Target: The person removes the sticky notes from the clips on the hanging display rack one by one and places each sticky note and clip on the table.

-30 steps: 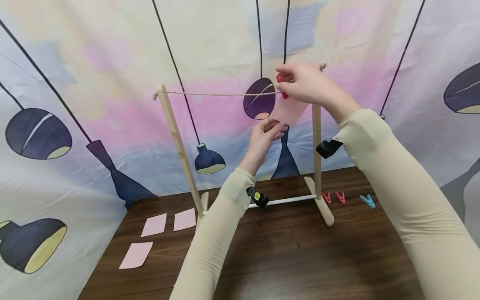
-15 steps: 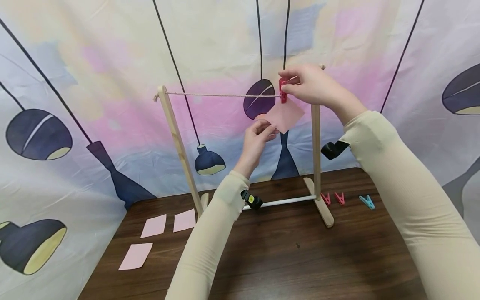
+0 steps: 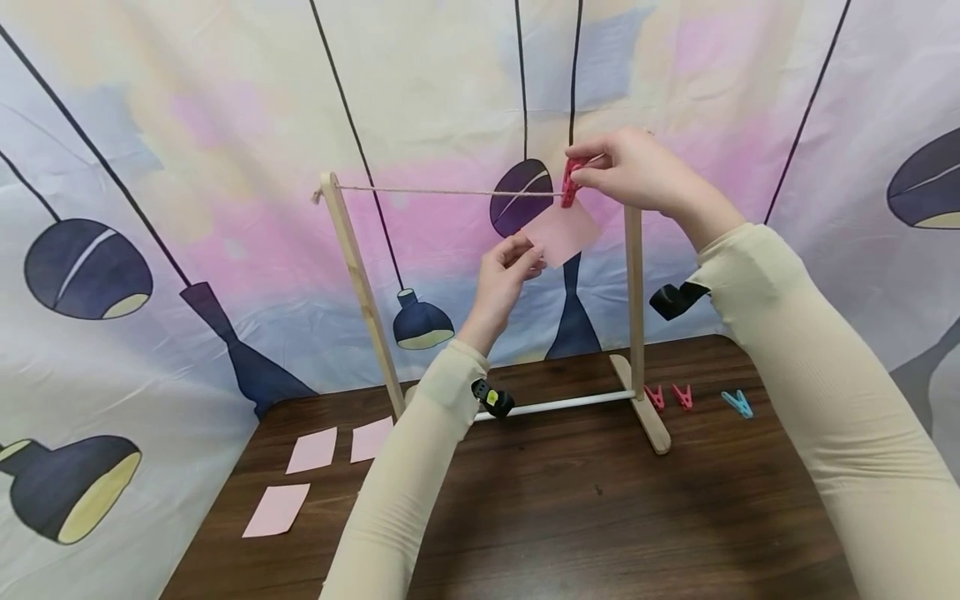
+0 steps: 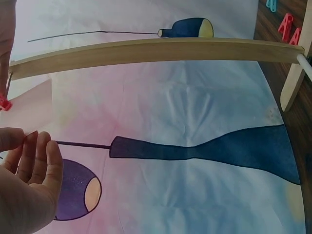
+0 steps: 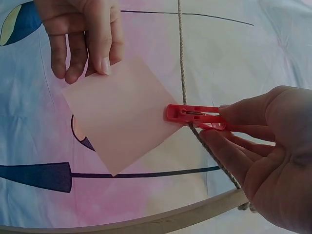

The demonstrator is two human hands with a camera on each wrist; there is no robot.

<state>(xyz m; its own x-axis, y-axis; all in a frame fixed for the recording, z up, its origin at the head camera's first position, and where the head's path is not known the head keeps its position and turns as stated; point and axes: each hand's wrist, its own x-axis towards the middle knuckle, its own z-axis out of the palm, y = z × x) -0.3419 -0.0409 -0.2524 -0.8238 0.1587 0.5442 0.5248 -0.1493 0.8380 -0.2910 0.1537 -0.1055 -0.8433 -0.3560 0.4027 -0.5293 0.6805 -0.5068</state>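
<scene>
My right hand (image 3: 641,171) pinches the handles of a red clothespin (image 5: 187,114) at the rope (image 5: 182,58). A corner of a pink paper square (image 5: 122,117) sits in the clothespin's jaws, and the sheet hangs tilted below the rope. Thumb and fingers of my left hand (image 3: 504,275) pinch the paper's left edge. In the left wrist view the same paper (image 4: 31,105) shows partly, above the left fingertips, with the red clothespin (image 4: 4,103) at the frame's edge.
The rope runs between two wooden posts (image 3: 635,308) joined below by a white bar (image 3: 577,402). Several pink paper squares (image 3: 276,510) lie on the dark table (image 3: 600,517) at left. Two red clothespins (image 3: 682,397) and a blue clothespin (image 3: 737,404) lie at right. A printed cloth (image 3: 225,125) hangs behind.
The right hand has shifted slightly right and its clothespin stands more fully in view. My left hand has moved a little down and left, and more of the paper now shows.
</scene>
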